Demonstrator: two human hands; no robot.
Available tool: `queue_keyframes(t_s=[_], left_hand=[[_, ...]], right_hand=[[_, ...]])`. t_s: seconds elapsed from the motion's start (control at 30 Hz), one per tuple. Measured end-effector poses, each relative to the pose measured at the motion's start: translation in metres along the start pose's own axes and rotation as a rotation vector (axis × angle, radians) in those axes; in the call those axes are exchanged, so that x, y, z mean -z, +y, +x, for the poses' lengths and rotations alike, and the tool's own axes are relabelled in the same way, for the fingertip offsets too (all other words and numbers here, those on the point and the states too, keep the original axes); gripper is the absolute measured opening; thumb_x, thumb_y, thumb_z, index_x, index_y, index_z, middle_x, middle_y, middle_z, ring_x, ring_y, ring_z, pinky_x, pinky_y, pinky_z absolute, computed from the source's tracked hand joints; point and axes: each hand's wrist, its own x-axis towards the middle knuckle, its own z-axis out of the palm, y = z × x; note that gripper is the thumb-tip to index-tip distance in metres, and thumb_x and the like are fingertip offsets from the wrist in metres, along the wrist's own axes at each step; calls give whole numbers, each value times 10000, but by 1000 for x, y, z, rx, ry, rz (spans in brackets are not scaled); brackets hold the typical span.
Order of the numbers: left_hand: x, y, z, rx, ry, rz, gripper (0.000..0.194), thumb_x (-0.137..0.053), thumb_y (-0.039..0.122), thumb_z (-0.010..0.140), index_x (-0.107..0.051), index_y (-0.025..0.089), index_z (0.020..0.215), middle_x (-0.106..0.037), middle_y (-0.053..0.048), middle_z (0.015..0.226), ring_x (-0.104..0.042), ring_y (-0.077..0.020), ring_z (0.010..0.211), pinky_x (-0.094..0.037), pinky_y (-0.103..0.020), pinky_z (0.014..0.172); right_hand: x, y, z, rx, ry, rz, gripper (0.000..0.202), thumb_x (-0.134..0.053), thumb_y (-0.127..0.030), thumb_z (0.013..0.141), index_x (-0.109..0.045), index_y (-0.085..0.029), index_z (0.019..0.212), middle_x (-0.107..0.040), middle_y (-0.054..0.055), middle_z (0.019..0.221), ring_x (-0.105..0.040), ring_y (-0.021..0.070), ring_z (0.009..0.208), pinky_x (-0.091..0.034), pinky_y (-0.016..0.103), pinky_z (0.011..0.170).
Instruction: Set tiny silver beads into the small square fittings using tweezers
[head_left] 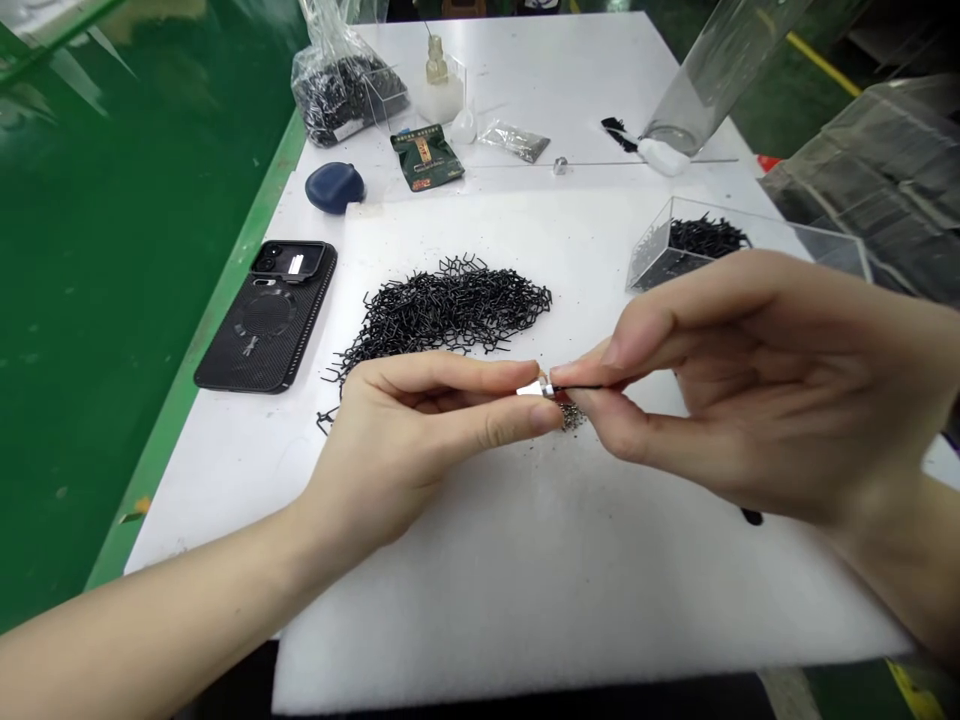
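My left hand pinches a small silvery-white metal piece between thumb and forefinger. Close against it, my right hand is closed on a thin black bent piece, whose tip meets the metal piece. Whether the two are joined I cannot tell. Just below the fingertips lies a little heap of tiny metal parts on the white foam sheet. Behind my left hand spreads a pile of black bent pieces.
A black phone and a dark blue rounded object are at left. Farther back are a bag of black pieces, a green packet and a small bottle. A clear box and a clear cylinder stand right.
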Motion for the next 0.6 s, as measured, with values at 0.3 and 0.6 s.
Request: queue_keyframes(t_s=[0.3, 0.6], left_hand=[[-4, 0, 0, 25, -20, -52, 285, -1178, 142, 821, -1012, 346, 931, -994, 47, 986, -981, -207, 1021, -791, -247, 1009], [-3, -2, 3, 40, -8, -55, 300, -1182, 134, 795, -1003, 337, 924, -996, 30, 1005, -980, -232, 1030, -796, -293, 1026]], right_hand=[[1, -7, -6, -200, 65, -6, 328, -1051, -173, 879, -872, -423, 992, -879, -10, 945, -933, 340, 883, -843, 492, 695], [-3, 7, -3, -32, 39, 71, 421, -958, -7, 831, -839, -346, 1049, -863, -53, 912, -954, 255, 861, -818, 317, 672]])
